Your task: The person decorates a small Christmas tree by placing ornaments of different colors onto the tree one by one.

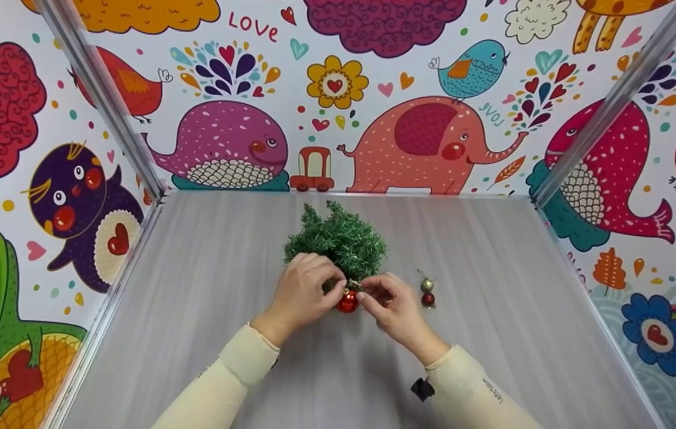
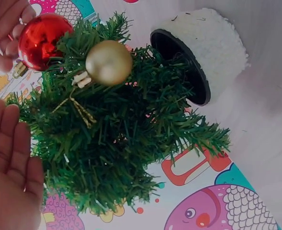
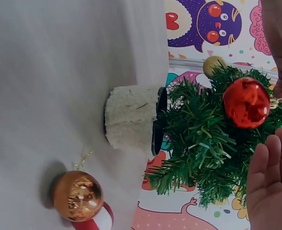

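Holding red bauble (image 1: 347,302) (shiny) beside green tree (image 1: 344,238)

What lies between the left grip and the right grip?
In the head view, the red ball shows between left grip and right grip, with the tree beyond.

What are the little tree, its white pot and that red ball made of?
Tree: probably plastic, judging by its thin, slightly shiny green strips.
White pot: rough, matte, fibrous-looking covering, perhaps felt or fake snow; what's beneath is unclear.
Red ball: mirror-like reflections suggest glossy coated plastic, though glass is possible.
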Motion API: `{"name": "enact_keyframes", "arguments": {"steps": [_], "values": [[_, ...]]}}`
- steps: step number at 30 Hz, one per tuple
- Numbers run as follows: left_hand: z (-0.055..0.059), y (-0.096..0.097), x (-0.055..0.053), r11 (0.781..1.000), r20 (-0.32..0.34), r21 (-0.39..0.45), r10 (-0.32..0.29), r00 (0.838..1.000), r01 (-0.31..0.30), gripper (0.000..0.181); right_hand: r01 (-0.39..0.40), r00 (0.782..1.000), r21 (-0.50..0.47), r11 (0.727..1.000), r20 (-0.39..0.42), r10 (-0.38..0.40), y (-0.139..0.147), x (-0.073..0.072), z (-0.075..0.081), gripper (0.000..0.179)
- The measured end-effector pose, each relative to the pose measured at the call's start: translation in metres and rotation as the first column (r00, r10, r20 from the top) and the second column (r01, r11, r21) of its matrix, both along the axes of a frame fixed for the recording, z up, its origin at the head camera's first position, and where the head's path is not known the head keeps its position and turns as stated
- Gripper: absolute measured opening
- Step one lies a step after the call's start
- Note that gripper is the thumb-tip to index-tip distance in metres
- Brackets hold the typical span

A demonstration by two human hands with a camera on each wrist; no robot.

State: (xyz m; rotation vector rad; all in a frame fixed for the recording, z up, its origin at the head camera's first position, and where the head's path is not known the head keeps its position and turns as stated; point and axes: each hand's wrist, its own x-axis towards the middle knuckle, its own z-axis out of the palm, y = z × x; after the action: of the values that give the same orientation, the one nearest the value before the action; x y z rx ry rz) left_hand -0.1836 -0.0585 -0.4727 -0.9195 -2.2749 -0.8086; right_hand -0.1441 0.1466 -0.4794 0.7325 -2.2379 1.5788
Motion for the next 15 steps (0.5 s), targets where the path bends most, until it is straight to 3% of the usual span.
{"name": "enact_keyframes", "arguments": {"steps": [8, 15], "values": [[0.003, 0.002, 0.0, 1.0, -0.015, -0.013, -0.021, 1.0, 0.021, 0.007, -0.03, 0.999, 0.0, 1.0, 0.019, 0.03, -0.006, -0.007, 0.004, 0.013], [0.005, 0.002, 0.0, 0.999, -0.024, -0.035, -0.029, 0.999, 0.028, 0.008, -0.045, 0.994, -0.048, 0.998, -0.102, 0.04, -0.008, -0.013, 0.003, 0.011]]}}
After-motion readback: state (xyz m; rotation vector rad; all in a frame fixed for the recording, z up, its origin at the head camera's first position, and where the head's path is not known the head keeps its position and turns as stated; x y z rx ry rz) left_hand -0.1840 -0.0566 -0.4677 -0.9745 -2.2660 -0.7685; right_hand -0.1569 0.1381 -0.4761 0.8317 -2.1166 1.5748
